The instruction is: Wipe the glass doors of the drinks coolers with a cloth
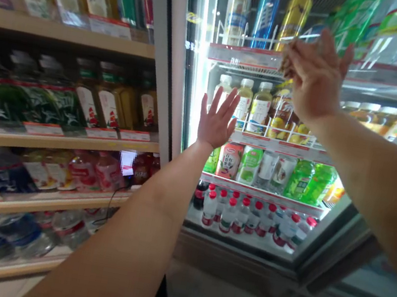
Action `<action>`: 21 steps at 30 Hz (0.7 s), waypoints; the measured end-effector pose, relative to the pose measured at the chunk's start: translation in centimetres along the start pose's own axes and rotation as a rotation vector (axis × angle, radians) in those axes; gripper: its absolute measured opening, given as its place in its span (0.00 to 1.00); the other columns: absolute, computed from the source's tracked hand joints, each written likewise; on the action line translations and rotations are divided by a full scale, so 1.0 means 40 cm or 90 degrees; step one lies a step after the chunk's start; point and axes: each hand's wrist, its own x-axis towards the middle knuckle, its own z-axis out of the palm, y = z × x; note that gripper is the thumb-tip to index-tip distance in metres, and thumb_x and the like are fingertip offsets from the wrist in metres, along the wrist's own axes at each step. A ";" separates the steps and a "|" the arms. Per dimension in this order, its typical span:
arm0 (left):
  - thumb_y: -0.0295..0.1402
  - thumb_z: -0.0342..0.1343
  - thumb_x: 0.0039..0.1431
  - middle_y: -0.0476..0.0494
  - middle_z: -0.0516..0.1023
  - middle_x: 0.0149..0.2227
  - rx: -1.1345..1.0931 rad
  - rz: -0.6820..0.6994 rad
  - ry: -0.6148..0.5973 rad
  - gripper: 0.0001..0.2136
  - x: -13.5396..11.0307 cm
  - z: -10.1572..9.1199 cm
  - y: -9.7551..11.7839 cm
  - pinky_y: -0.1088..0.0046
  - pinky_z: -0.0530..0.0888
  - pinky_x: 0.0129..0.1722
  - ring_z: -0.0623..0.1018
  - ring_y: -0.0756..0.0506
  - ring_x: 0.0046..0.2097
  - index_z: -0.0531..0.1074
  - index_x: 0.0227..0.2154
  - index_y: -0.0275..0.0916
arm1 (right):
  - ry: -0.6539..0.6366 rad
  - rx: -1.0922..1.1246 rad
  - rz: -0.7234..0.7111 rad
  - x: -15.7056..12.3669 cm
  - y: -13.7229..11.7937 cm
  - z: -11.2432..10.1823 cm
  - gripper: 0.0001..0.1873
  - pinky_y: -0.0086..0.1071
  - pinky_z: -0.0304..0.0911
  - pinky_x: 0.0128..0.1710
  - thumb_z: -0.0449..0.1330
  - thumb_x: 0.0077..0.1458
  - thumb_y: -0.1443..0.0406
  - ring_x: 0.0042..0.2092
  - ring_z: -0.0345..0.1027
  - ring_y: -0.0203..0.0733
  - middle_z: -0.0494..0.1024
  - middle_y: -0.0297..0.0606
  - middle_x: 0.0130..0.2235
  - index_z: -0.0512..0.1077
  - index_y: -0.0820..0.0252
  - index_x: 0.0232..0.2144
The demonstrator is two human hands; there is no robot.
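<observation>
Left hand (217, 125) free and splayed before the cooler (270, 196); right hand (319, 83) with a brown bundle (288, 62), perhaps cloth, in grasp

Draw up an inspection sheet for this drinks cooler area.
Surface: lit cooler shelves with pale front strips.
Things at hand: white-capped plastic bottles with pale labels beyond the left hand; blurred brown object at the right hand.
Clutter: red-capped clear plastic bottles, crowded along the bottom.
Hands: left hand open and spread; right hand raised, grip unclear.
Cables: thin black cable at left, curving downward.
Surroundings: wooden-edged drink shelves at left; grey floor.
</observation>
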 end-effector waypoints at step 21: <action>0.34 0.48 0.71 0.42 0.56 0.77 0.077 0.010 0.020 0.31 0.000 0.004 -0.002 0.46 0.30 0.78 0.44 0.35 0.80 0.58 0.76 0.41 | -0.066 0.054 -0.109 0.011 0.053 -0.006 0.25 0.53 0.49 0.77 0.48 0.75 0.62 0.75 0.53 0.48 0.68 0.29 0.71 0.71 0.54 0.68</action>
